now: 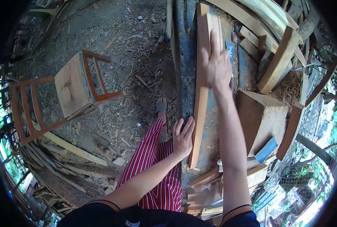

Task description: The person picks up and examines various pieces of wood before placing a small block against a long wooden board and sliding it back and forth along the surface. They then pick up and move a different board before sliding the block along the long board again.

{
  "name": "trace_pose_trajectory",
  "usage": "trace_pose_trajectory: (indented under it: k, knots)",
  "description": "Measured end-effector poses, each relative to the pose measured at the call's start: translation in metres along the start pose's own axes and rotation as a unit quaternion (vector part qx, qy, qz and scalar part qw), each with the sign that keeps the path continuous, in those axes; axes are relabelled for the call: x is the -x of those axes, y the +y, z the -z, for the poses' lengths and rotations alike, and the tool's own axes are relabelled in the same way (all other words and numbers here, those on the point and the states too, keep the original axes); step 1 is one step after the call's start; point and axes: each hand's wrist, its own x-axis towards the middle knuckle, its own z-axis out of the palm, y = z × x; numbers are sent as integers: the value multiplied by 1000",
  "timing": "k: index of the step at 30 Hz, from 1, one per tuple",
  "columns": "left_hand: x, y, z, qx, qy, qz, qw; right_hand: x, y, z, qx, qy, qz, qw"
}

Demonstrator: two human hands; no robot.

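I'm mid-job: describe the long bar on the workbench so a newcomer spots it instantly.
Right of the wooden chair in the view runs a blue-stained workbench. Along it lies the bar, with the left hand at its near end and the right hand by its farther half. It is straight, unlike the curved boards at upper right.

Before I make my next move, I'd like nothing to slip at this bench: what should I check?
1. Long wooden piece lying on the bench: ok.
2. Left hand at that piece's near end: ok; how firmly it presses: cannot tell.
3. Right hand grip: cannot tell, motion blur.
4. Bench top swept: not ok, sawdust lies beside the piece.
5. Ground free of scraps: not ok, wood chips litter it.
6. Chair apart from the bench: ok.
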Motion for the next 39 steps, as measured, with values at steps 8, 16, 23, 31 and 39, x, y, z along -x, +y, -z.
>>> trace_pose_trajectory:
  k: [8, 16, 23, 31, 39]
  knots:
    - [0, 0, 0, -43, -6, -16, 999, -75, -29, 21, -25, -69, -64, 995]
    - [1, 2, 3, -73, -16, -33, 997, 75, 15, 15, -21, -74, -67, 995]
    - [-23, 5, 46, -81, -103, -174, 976, 209, 43, 84, -284, -56, -119, 950]
    - [-127, 29, 53, -180, -300, -676, 649, 350, 43, 132, -297, 14, -199, 934]
    - [-51, 67, 123, -122, -386, -696, 593, 389, 66, 189, -298, 199, -158, 920]
